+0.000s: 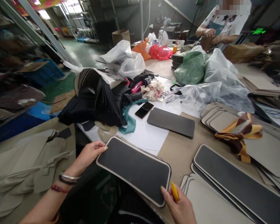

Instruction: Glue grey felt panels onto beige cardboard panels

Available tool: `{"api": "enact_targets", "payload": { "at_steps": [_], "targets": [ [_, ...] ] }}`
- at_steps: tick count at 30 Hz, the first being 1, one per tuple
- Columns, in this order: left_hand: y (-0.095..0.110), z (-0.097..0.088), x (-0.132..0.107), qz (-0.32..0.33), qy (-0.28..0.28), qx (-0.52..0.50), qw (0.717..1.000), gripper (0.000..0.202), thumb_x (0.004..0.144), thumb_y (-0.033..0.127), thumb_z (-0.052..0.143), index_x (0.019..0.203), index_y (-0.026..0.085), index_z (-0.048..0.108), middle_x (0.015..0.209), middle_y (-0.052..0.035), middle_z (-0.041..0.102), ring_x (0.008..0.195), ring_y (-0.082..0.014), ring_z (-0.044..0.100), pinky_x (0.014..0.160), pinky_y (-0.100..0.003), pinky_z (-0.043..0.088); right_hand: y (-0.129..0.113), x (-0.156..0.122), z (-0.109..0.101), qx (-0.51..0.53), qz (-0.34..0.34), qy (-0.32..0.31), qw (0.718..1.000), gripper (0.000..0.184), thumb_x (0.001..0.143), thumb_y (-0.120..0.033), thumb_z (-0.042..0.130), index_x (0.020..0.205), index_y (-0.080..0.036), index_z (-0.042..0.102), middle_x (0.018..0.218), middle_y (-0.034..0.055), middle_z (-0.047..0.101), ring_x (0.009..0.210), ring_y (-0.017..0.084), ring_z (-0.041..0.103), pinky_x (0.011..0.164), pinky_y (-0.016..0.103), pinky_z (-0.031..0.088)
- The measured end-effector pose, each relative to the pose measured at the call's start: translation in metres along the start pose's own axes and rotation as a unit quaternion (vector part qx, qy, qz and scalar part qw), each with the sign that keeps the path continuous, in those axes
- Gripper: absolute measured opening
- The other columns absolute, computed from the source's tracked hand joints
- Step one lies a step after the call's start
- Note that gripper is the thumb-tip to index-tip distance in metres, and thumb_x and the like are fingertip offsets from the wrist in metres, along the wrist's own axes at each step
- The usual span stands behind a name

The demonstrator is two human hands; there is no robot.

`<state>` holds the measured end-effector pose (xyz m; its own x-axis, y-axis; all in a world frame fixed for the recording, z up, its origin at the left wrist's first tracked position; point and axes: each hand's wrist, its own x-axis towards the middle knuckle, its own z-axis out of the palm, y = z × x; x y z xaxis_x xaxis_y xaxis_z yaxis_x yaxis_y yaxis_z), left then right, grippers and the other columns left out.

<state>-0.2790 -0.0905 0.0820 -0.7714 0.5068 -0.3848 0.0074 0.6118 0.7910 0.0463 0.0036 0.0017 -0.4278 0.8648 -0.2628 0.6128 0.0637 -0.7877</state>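
Head view. Dark panel (133, 169), pale-edged, one: over the bench's (177, 152) near edge, lying lengthwise between the two hands. Left hand (92, 153): gripping the panel's left end, thumb on top. Right hand (180, 203): closed on a yellow tool (175, 191), thumb touching the panel's near right corner.

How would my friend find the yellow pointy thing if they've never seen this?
Find the big worktable, then the dark panel with a pale rim, held at its near edge. At the panel's right end, look in the person's right hand for a yellow tool. Unlike the floppy fabric strips farther right, it's slim, pointed and bright yellow.
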Motion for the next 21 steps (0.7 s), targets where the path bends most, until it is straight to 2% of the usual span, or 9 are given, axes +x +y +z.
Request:
{"api": "enact_targets", "payload": {
  "at_steps": [5, 10, 13, 17, 21],
  "targets": [
    [-0.009, 0.003, 0.02, 0.003, -0.017, 0.009, 1.0, 0.037, 0.039, 0.049, 0.072, 0.056, 0.018, 0.059, 0.051, 0.0022, 0.056, 0.052, -0.0149, 0.051, 0.051, -0.024, 0.041, 0.005, -0.007, 0.013, -0.031, 0.022, 0.017, 0.999, 0.048, 0.073, -0.069, 0.041, 0.056, -0.024, 0.038, 0.046, -0.0056, 0.04, 0.043, 0.013, 0.039, 0.046, 0.024, 0.033],
    [-0.015, 0.007, 0.029, 0.002, -0.042, 0.03, 0.999, 0.038, 0.041, 0.051, 0.07, 0.057, 0.018, 0.059, 0.054, 0.0018, 0.057, 0.054, -0.0147, 0.051, 0.053, -0.024, 0.039, 0.008, -0.009, 0.016, -0.048, 0.037, 0.022, 0.998, 0.048, 0.073, -0.069, 0.041, 0.056, -0.024, 0.036, 0.046, -0.0056, 0.041, 0.043, 0.013, 0.04, 0.046, 0.024, 0.031],
    [-0.022, 0.007, 0.033, 0.012, -0.037, 0.08, 0.996, 0.038, 0.043, 0.053, 0.065, 0.06, 0.019, 0.061, 0.056, 0.0, 0.06, 0.057, -0.0173, 0.054, 0.056, -0.025, 0.039, 0.007, -0.009, 0.016, -0.062, 0.039, 0.028, 0.997, 0.049, 0.074, -0.07, 0.038, 0.056, -0.024, 0.036, 0.044, -0.0054, 0.041, 0.043, 0.014, 0.041, 0.046, 0.024, 0.03],
    [-0.026, 0.003, 0.035, 0.03, 0.002, 0.165, 0.986, 0.04, 0.044, 0.054, 0.06, 0.066, 0.021, 0.063, 0.068, -0.0046, 0.067, 0.07, -0.0251, 0.061, 0.064, -0.029, 0.042, 0.008, -0.009, 0.008, -0.098, 0.02, 0.046, 0.994, 0.048, 0.077, -0.069, 0.035, 0.057, -0.025, 0.036, 0.049, -0.0043, 0.045, 0.046, 0.016, 0.044, 0.049, 0.025, 0.031],
    [-0.011, 0.007, 0.028, 0.061, 0.068, 0.206, 0.974, 0.041, 0.044, 0.055, 0.058, 0.069, 0.024, 0.061, 0.071, -0.0061, 0.068, 0.073, -0.0284, 0.062, 0.064, -0.032, 0.043, 0.01, -0.011, -0.015, -0.114, -0.01, 0.069, 0.991, 0.042, 0.082, -0.06, 0.035, 0.059, -0.024, 0.037, 0.053, -0.0036, 0.047, 0.047, 0.015, 0.044, 0.05, 0.025, 0.031]
  ]
}}
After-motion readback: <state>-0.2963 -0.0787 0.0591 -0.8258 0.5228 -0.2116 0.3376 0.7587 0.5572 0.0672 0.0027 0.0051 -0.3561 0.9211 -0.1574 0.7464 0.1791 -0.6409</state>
